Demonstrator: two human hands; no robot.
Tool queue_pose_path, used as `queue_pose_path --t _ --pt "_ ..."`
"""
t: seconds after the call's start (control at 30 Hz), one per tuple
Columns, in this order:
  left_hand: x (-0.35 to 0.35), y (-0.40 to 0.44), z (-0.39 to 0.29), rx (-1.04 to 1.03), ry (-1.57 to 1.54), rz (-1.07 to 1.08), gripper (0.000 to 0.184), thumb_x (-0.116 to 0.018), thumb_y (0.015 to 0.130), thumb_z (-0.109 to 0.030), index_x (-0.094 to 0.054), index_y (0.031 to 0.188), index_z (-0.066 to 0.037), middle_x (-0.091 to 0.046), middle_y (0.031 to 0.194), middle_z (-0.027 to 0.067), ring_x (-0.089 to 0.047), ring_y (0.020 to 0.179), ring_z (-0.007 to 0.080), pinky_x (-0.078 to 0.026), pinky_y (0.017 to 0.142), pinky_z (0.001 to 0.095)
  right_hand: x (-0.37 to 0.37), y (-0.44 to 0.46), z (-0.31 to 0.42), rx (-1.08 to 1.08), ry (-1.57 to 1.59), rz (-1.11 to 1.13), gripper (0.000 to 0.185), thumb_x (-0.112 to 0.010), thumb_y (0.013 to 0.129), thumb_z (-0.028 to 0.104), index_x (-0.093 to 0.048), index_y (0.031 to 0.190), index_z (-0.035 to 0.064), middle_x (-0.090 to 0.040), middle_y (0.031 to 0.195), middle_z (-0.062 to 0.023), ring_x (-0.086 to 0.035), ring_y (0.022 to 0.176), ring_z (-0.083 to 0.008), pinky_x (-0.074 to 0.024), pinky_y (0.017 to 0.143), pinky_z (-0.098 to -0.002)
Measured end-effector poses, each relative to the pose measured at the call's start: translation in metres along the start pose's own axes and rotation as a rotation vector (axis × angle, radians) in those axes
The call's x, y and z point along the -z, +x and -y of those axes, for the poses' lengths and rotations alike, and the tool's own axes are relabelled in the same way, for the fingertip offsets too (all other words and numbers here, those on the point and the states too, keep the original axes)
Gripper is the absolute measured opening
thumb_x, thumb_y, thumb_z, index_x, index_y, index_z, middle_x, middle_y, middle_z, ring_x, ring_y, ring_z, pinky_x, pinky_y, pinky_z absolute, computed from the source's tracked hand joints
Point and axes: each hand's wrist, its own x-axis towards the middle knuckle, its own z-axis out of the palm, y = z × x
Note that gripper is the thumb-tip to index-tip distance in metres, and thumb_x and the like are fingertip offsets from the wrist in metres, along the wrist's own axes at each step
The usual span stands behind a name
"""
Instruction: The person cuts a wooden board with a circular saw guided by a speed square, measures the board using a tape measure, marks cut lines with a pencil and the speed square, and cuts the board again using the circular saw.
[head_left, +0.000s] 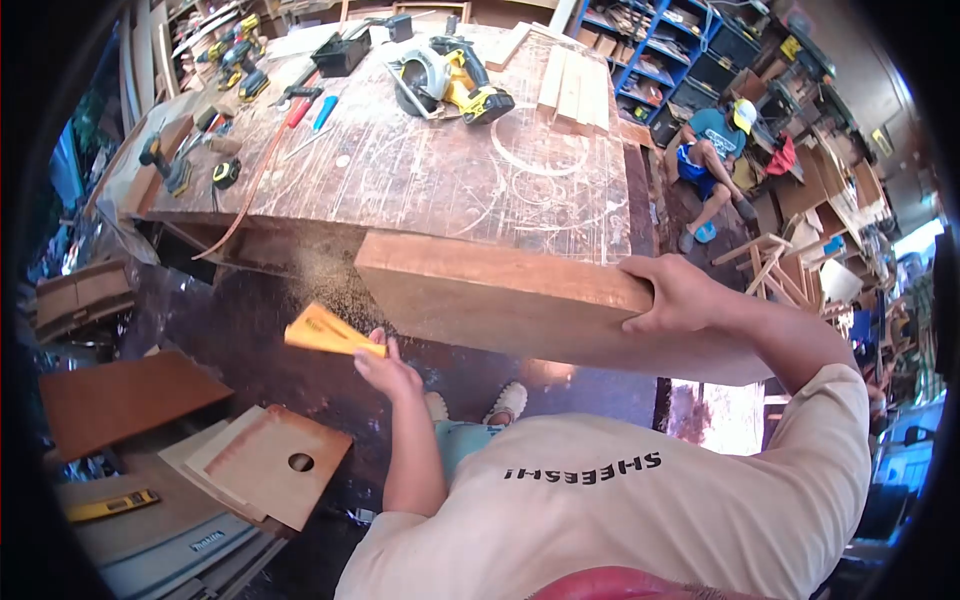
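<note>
My left hand (pixel 388 368) is closed on the narrow end of a folded yellow sheet (pixel 328 330) with dark print, possibly sandpaper. Its wider end points left, away from my body. My right hand (pixel 675 293) grips the right end of a thick wooden board (pixel 500 300), thumb and fingers over its upper edge. The board stands on its long side against the near edge of the workbench (pixel 420 170). A cloud of fine sawdust (pixel 335 270) hangs at the board's left end, just above the yellow sheet.
A yellow circular saw (pixel 450 85), drills (pixel 238 65), a tape measure (pixel 226 174) and wood strips (pixel 575 88) lie on the workbench. Wooden panels (pixel 270 460) rest at lower left. A person (pixel 715 150) sits on the floor at right, near blue shelves (pixel 645 50).
</note>
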Motion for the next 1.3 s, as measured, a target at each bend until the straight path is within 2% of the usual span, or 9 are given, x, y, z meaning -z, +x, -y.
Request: queue_pose_path --t 0.03,0.13,0.17,0.47,0.67,0.77,0.93,1.2,1.3 --pt "0.006 0.003 0.001 -0.067 0.004 -0.024 0.046 -0.032 0.107 -0.037 -0.036 0.128 0.004 -0.056 0.113 0.0192 -0.06 0.108 0.0285 -0.042 0.109 0.0503 -0.001 0.001 -0.006 0.032 0.017 0.01 0.059 -0.082 0.067 0.024 -0.06 0.116 -0.0023 -0.067 0.101 -0.0239 -0.065 0.098 -0.0387 -0.0513 0.085 -0.0432" --pt "0.002 0.011 -0.006 -0.224 -0.01 0.049 0.039 -0.037 0.107 -0.028 -0.038 0.122 0.008 -0.056 0.112 0.0202 -0.062 0.105 0.0286 -0.047 0.106 0.0453 0.003 0.005 -0.019 0.069 -0.034 0.045 0.058 -0.082 0.067 0.024 -0.059 0.114 -0.0022 -0.067 0.099 -0.0247 -0.065 0.096 -0.0404 -0.0516 0.082 -0.0442" --pt "-0.004 0.016 -0.009 -0.226 -0.039 0.091 0.034 -0.037 0.106 -0.019 -0.035 0.122 0.011 -0.054 0.116 0.025 -0.062 0.103 0.0297 -0.054 0.1 0.0404 0.004 0.007 -0.023 0.075 -0.032 0.048 0.058 -0.082 0.067 0.024 -0.059 0.114 -0.0022 -0.067 0.099 -0.0247 -0.065 0.096 -0.0404 -0.0516 0.082 -0.0442" --pt "-0.114 0.057 -0.059 -0.484 0.063 0.23 0.028 -0.04 0.106 -0.025 -0.045 0.11 0.002 -0.06 0.106 0.013 -0.06 0.095 0.0175 -0.048 0.084 0.0351 0.056 0.083 -0.042 0.249 -0.049 -0.029 0.064 -0.085 0.063 0.02 -0.057 0.117 -0.0012 -0.067 0.098 -0.0237 -0.068 0.093 -0.037 -0.0528 0.079 -0.0411" --pt "-0.157 0.124 -0.024 -0.43 0.149 0.132 0.032 -0.042 0.105 -0.024 -0.046 0.113 0.007 -0.058 0.11 0.0153 -0.056 0.097 0.0189 -0.046 0.089 0.0348 0.091 0.179 -0.05 0.234 -0.03 0.033 0.063 -0.085 0.065 0.021 -0.059 0.118 0.0002 -0.067 0.099 -0.0221 -0.067 0.093 -0.0358 -0.0521 0.08 -0.0403" --pt "-0.162 0.139 -0.007 -0.373 0.321 0.11 0.032 -0.041 0.105 -0.024 -0.045 0.114 0.007 -0.059 0.108 0.0154 -0.057 0.093 0.0185 -0.047 0.086 0.0345 0.093 0.229 -0.066 0.209 0.03 0.115 0.066 -0.085 0.064 0.017 -0.058 0.122 -0.0011 -0.068 0.098 -0.0212 -0.069 0.09 -0.0304 -0.0531 0.08 -0.038" --pt "-0.178 0.161 0.003 -0.268 0.267 0.092 0.031 -0.04 0.106 -0.022 -0.041 0.117 0.007 -0.058 0.111 0.0194 -0.062 0.101 0.0247 -0.053 0.09 0.0371 0.105 0.309 -0.112 0.09 0.242 0.336 0.067 -0.085 0.068 0.015 -0.058 0.127 -0.0004 -0.067 0.111 -0.0138 -0.064 0.103 -0.0217 -0.0495 0.091 -0.0337" --pt "-0.208 0.162 -0.001 -0.303 0.288 0.11 0.034 -0.04 0.105 -0.02 -0.035 0.122 0.009 -0.054 0.117 0.0244 -0.065 0.101 0.0301 -0.056 0.093 0.0394 0.065 0.385 -0.178 0.134 0.169 0.065 0.067 -0.077 0.078 0.048 -0.063 0.123 0.0008 -0.067 0.117 -0.0191 -0.064 0.108 -0.031 -0.0487 0.094 -0.0394" --pt "-0.216 0.164 -0.004 -0.303 0.297 0.104 0.035 -0.041 0.105 -0.021 -0.035 0.123 0.009 -0.053 0.118 0.0239 -0.065 0.1 0.032 -0.057 0.092 0.0409 0.04 0.38 -0.176 0.039 0.044 -0.078 0.063 -0.071 0.083 0.048 -0.062 0.125 0.0014 -0.067 0.114 -0.0213 -0.063 0.108 -0.0365 -0.0486 0.095 -0.0431"
